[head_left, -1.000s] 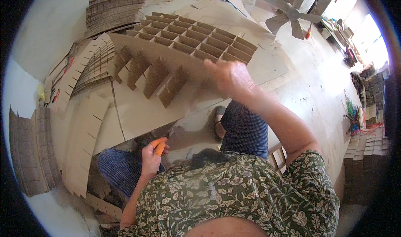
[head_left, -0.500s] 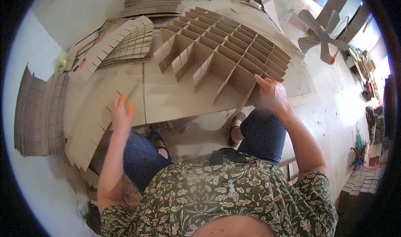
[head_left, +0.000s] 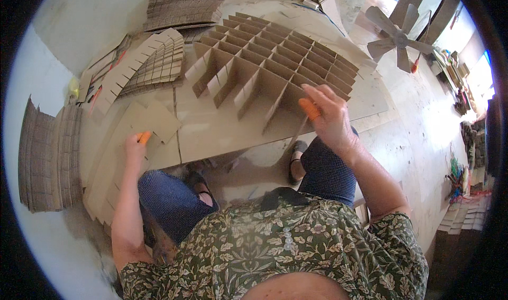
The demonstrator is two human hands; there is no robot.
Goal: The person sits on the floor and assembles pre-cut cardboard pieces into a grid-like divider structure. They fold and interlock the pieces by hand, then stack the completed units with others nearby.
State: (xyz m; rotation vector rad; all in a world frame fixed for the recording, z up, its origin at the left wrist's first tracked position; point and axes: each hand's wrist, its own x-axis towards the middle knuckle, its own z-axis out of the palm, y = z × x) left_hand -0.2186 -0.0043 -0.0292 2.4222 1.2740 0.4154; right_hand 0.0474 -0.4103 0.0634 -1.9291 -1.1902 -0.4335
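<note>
A cardboard divider grid (head_left: 275,54) of interlocked strips stands on the worktable, its near side showing several strips with unfilled slots. My right hand (head_left: 330,115), with orange finger covers, hovers at the grid's near right corner; its fingers are apart and seem to hold nothing. On the left, my left hand (head_left: 136,149), also wearing an orange cover, has its fingers closed on the edge of a slotted cardboard strip (head_left: 156,119). That strip lies tilted over a pile of similar slotted strips (head_left: 100,165). Part of the left fingers is hidden behind the hand.
Behind the left hand lie fanned slotted strips (head_left: 159,64). Stacks of cardboard stand at the far wall (head_left: 182,6) and far left (head_left: 47,157). A fan (head_left: 399,38) is at the right. The table's front edge (head_left: 227,152) runs above my knees.
My right hand has lifted off the grid's near corner. My left hand has moved slightly left and nearer me, and a strip there has turned and risen from the pile.
</note>
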